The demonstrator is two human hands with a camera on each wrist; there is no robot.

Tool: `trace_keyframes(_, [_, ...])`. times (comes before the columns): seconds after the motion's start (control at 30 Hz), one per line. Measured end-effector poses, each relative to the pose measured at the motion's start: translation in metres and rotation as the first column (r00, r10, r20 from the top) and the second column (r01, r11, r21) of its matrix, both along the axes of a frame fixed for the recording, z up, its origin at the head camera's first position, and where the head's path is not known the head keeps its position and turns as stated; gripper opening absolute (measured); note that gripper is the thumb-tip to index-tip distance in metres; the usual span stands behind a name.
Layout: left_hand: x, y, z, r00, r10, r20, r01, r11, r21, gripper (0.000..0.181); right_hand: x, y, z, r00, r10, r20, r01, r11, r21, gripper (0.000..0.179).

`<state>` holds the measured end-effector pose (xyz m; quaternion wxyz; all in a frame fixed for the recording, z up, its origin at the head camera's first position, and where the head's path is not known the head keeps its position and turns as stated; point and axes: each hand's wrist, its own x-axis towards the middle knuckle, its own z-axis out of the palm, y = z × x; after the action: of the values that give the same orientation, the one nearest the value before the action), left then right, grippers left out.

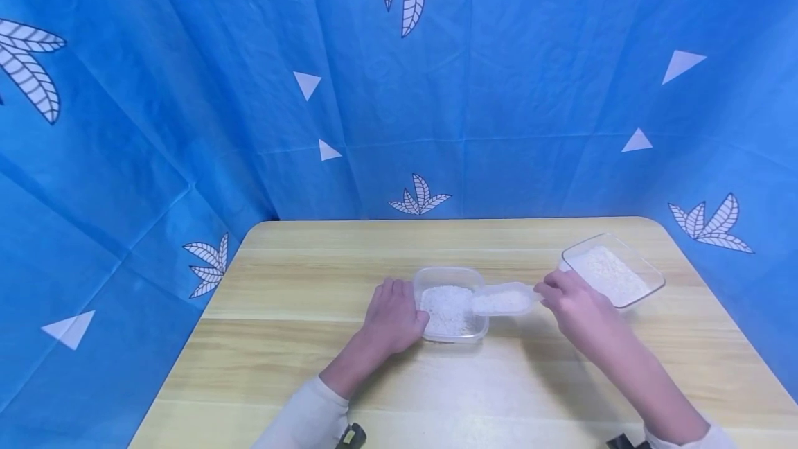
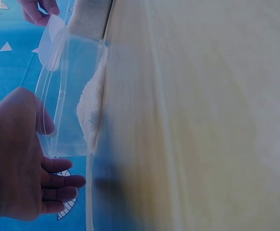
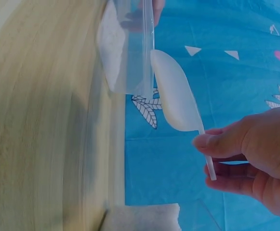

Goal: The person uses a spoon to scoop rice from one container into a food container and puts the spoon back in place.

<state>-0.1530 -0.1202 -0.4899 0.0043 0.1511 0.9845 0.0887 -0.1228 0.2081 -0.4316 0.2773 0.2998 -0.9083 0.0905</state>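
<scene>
My right hand pinches the thin handle of a translucent white scoop between thumb and fingers. White grains that look like rice fill the scoop, which is held above the table with its tip at the right rim of a clear plastic container. A heap of the same white grains lies inside that container. At its left side my left hand holds the container, the thumb round the near corner and the fingers along the left wall.
A second clear container with a dark rim and white grains stands at the right, just beyond my right hand. Both containers stand on a light wooden table. Behind it hangs a blue cloth with leaf and triangle prints.
</scene>
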Motion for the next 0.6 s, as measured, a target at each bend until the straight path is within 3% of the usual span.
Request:
trace_keyframes(0.4, [-0.0004, -0.0003, 0.0008, 1.0, -0.003, -0.003, 0.003, 1.0, 0.006, 0.037, 0.0061, -0.0053, 0.0057, 0.993, 0.035, -0.112, -0.031, 0.999, 0.039, 0.039])
trace_keyframes(0.6, [-0.0003, 0.0, 0.0013, 1.0, 0.002, 0.003, -0.002, 1.0, -0.001, 0.037, 0.0069, -0.0077, 0.0076, 0.992, 0.038, -0.123, -0.033, 0.999, 0.044, 0.043])
